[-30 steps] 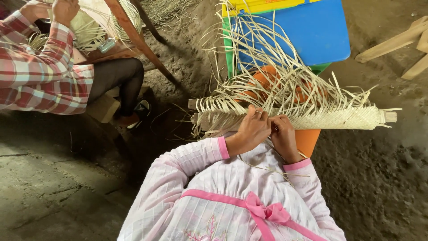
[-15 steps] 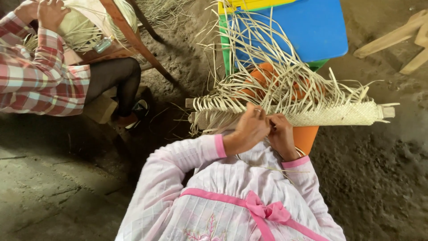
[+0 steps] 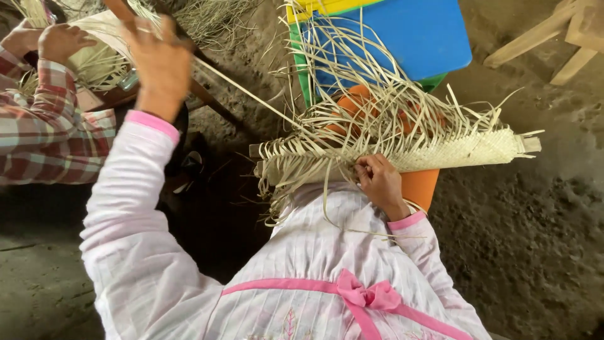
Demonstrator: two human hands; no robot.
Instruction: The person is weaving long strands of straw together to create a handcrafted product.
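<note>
Woven mat (image 3: 440, 148): lies across the lap, loose strips fanning off its upper and left edges.
Left hand (image 3: 160, 63): raised well left of the mat, closed on one long strip (image 3: 251, 97), drawn taut.
Right hand (image 3: 379, 182): fingers pinching the mat's lower edge.
Open room: bare dirt floor (image 3: 535, 226) right of the mat.

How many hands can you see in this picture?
4: the person's left hand raised, pulling a straw strand; their right hand on the woven mat; a co-worker's two hands top left.
</note>
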